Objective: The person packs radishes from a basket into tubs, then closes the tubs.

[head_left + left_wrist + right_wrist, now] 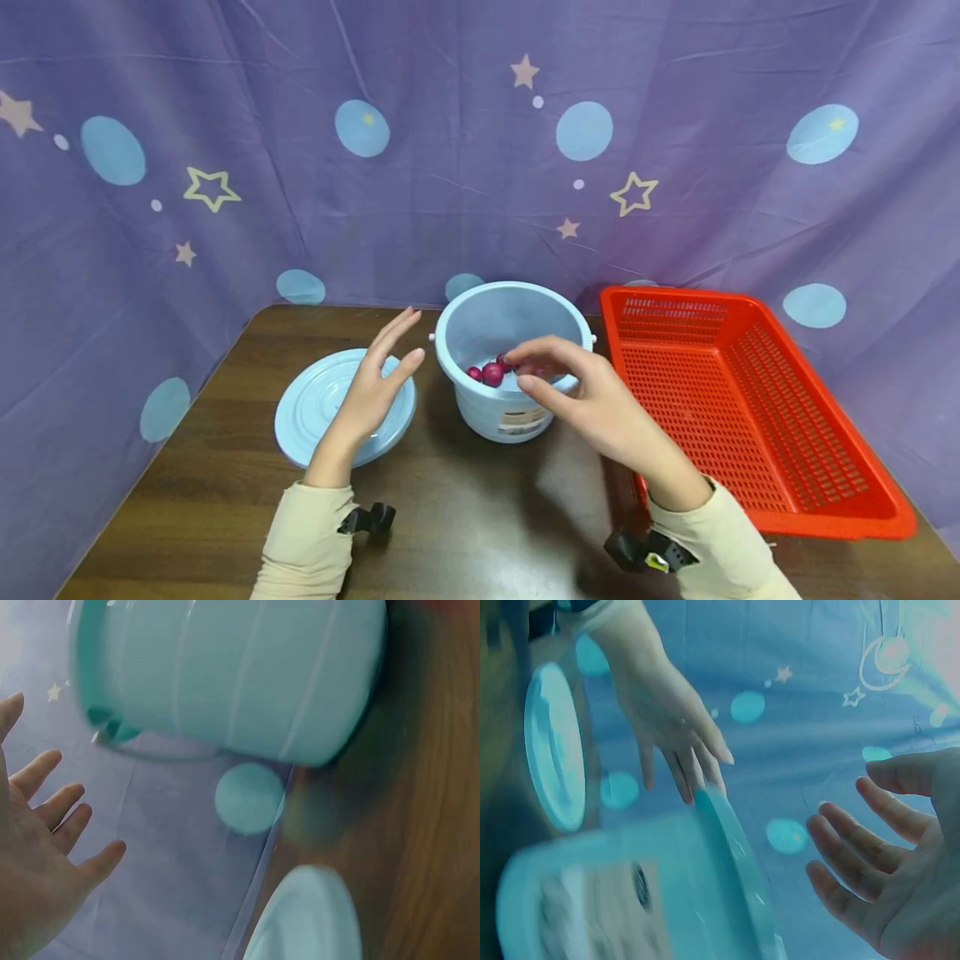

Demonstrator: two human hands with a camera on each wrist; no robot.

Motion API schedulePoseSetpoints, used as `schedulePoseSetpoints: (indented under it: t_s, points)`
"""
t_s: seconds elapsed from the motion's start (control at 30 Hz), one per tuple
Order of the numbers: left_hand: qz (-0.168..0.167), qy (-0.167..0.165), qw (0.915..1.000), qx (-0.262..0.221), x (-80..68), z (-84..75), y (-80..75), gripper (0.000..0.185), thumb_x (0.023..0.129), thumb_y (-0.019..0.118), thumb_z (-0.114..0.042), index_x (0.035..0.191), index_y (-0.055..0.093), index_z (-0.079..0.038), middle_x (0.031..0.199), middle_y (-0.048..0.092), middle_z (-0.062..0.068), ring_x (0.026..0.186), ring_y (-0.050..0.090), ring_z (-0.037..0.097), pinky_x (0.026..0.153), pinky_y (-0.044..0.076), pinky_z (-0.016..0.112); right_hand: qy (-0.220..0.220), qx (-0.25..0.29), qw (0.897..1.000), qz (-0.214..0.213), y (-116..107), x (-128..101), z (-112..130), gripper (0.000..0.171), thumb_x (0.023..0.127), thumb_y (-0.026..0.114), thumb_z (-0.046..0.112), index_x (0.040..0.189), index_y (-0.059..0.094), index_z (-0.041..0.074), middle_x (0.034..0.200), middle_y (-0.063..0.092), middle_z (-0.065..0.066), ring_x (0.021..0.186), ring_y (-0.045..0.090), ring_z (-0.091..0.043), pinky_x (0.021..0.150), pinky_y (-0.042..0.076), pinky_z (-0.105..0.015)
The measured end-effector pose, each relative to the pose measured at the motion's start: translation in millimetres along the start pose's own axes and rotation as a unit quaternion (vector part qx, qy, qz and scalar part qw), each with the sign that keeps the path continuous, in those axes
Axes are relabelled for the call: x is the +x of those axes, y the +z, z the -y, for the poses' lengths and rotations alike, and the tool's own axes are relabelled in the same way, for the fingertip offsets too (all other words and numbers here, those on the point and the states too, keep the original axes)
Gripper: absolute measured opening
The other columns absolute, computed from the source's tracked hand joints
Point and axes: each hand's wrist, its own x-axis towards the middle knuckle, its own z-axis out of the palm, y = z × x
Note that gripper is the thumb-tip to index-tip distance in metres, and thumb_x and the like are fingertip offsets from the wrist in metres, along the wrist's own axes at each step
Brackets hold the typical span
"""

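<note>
A light blue bucket (480, 410) stands on the brown table (480, 517) with several dark red balls (492, 373) in its bottom. Its round blue lid (315, 408) lies flat to the left. My left hand (393, 358) hovers open above the lid's right edge, palm toward the bucket, touching nothing. My right hand (543, 371) hangs over the bucket's front rim with relaxed fingers. In the right wrist view that hand (885, 862) is empty, beside the bucket's rim (727, 847). The left wrist view shows the open left hand (45, 855) beside the bucket (240, 675).
An empty red mesh basket (720, 392) sits to the right of the bucket, reaching the table's right edge. A purple curtain with stars and blue dots (480, 150) closes off the back and both sides. Bare tabletop lies in front of the bucket.
</note>
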Motion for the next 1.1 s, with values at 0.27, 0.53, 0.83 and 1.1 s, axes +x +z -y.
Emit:
schedulePoseSetpoints:
  t_s: [0.27, 0.53, 0.83, 1.1]
  points:
    - [0.003, 0.009, 0.9988, 0.047, -17.5, -0.7, -38.9, 0.057, 0.101, 0.056, -0.015, 0.154, 0.037, -0.020, 0.161, 0.025, -0.003, 0.146, 0.021, 0.019, 0.111, 0.026, 0.053, -0.019, 0.133, 0.991, -0.001, 56, 4, -1, 0.022, 0.095, 0.065, 0.005, 0.117, 0.067, 0.007, 0.111, 0.068, -0.003, 0.098, 0.065, -0.019, 0.087, 0.052, -0.032]
    - [0.011, -0.029, 0.9957, 0.087, -30.2, 2.5, -76.3, 0.062, 0.100, 0.059, -0.018, 0.156, 0.032, -0.019, 0.162, 0.023, 0.005, 0.146, 0.020, 0.027, 0.109, 0.025, 0.055, -0.001, 0.175, 0.985, 0.015, 114, 23, -14, 0.025, 0.096, 0.065, 0.009, 0.121, 0.066, 0.005, 0.116, 0.067, -0.005, 0.099, 0.064, -0.014, 0.087, 0.053, -0.033]
    - [-0.032, -0.099, 0.9910, 0.084, -50.0, 28.3, -114.4, 0.063, 0.101, 0.058, -0.023, 0.157, 0.029, -0.014, 0.161, 0.023, 0.013, 0.145, 0.020, 0.038, 0.109, 0.021, 0.064, 0.090, 0.231, 0.969, -0.004, 164, 40, -53, 0.036, 0.091, 0.069, 0.005, 0.126, 0.061, 0.000, 0.120, 0.065, -0.021, 0.108, 0.061, -0.035, 0.090, 0.052, -0.038]
    - [-0.022, -0.188, 0.9751, 0.116, -61.4, 49.4, -133.9, 0.076, 0.101, 0.056, -0.039, 0.159, 0.017, -0.009, 0.160, 0.017, 0.024, 0.144, 0.014, 0.047, 0.109, 0.018, 0.069, 0.165, 0.202, 0.965, 0.005, 181, 48, -87, 0.051, 0.087, 0.074, 0.006, 0.133, 0.055, -0.003, 0.124, 0.061, -0.024, 0.111, 0.057, -0.043, 0.090, 0.049, -0.033]
